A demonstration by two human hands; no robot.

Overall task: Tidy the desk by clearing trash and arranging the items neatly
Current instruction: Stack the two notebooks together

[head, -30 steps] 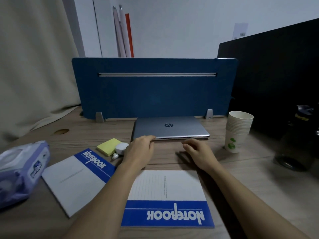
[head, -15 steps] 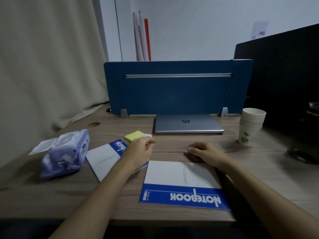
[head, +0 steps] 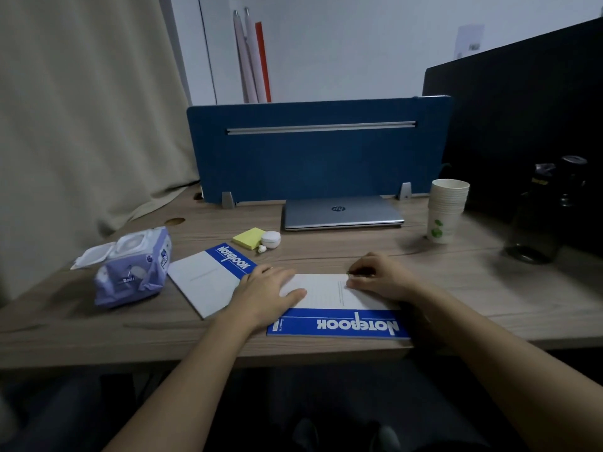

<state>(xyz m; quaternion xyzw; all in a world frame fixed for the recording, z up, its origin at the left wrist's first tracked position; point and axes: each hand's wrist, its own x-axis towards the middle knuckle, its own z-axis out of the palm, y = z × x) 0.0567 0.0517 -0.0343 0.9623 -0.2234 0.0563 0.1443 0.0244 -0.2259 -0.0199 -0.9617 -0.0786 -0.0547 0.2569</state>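
resting under both hands point(head: 267, 290), notebook point(head: 339, 322)

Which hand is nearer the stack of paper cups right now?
Right. The right hand rests on the near notebook, below and left of the stack of paper cups. The left hand sits on the same notebook's left edge, farther away.
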